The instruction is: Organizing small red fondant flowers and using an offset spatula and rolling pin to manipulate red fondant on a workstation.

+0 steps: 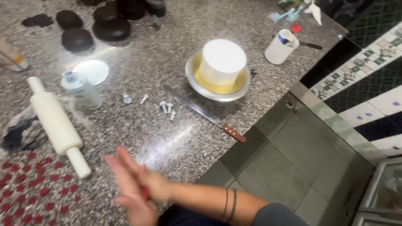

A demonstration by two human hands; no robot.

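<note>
My right hand [127, 173] and my left hand [138, 209] are pressed palm to palm over the near edge of the speckled stone counter [167, 138]. Both are blurred. A small red piece [145, 193] shows between the palms. My right forearm, with two dark bands, comes in from the lower right. Several small red cut-out pieces [29, 184] lie on the counter just left of the hands. A white rolling pin [56, 123] lies above them.
A white cake [222, 60] stands on a yellow board on a silver turntable [197, 83]. A long knife with a wooden handle [201, 111] lies in front of it. Small white cutters [165, 106], a shaker bottle [81, 90], dark round cakes [75, 39] and a white cup [281, 46] stand farther back. The counter ends at the right above a tiled floor [301, 155].
</note>
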